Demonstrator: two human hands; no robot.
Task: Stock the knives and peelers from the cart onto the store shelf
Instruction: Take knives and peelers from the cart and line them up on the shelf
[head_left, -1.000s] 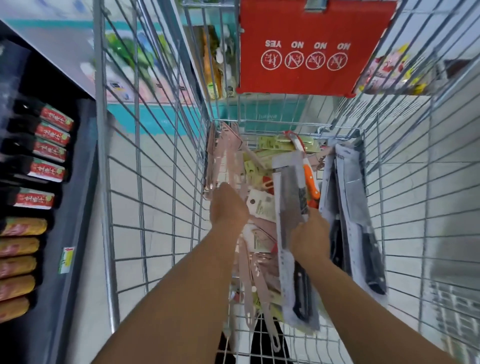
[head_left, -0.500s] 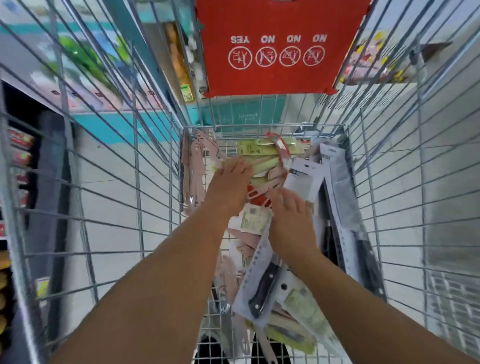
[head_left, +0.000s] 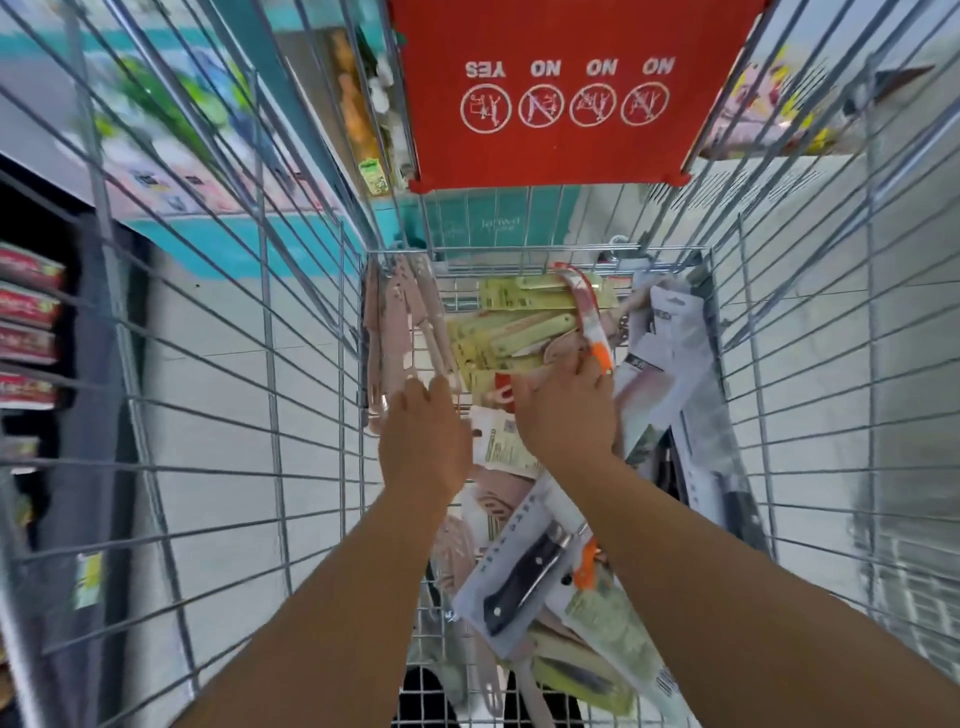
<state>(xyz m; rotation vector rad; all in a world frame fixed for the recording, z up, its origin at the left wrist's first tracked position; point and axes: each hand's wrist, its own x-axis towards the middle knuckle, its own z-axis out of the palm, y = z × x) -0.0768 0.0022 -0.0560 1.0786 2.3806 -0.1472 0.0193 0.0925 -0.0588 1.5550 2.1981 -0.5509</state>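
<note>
— Where are the knives?
— Heaped in the wire cart (head_left: 311, 332). The right hand (head_left: 566, 410) reaches onto the packs by an orange-handled knife (head_left: 592, 327) — grip hidden; the left hand (head_left: 421, 441) hovers, fingers relaxed.

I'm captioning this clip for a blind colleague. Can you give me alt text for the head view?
Two bare hands reach into a wire cart piled with packaged knives and peelers; the right hand grips an orange-handled knife, the left hand hovers open beside it. A red flap hangs beyond.
</note>
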